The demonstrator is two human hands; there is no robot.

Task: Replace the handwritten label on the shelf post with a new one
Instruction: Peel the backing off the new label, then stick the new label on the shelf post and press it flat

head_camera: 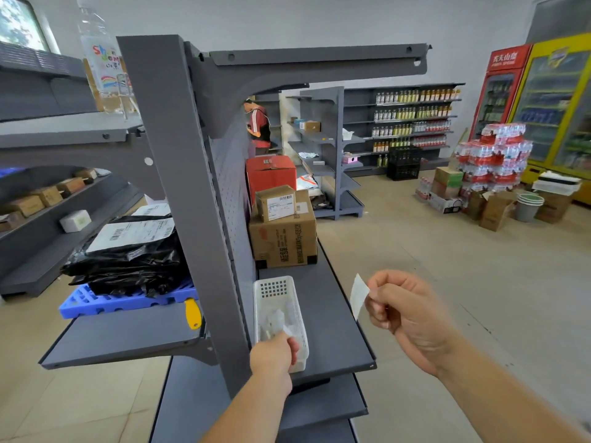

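Observation:
A grey shelf post (179, 174) rises just left of centre; I see no label on its facing side. My right hand (403, 310) pinches a small white paper label (358, 294) between thumb and fingers, held in the air to the right of the shelf. My left hand (275, 351) reaches into a white plastic basket (278, 290) that stands on the grey shelf (335, 314) right of the post. Its fingers are curled among white paper scraps in the basket; whether they grip one is unclear.
Cardboard boxes (283, 238) stand on the same shelf behind the basket. Left of the post lie black parcel bags (128, 254) on a blue pallet (105, 303), with a yellow-handled tool (193, 313) nearby. A person (259, 126) stands far back among other shelves; open floor lies to the right.

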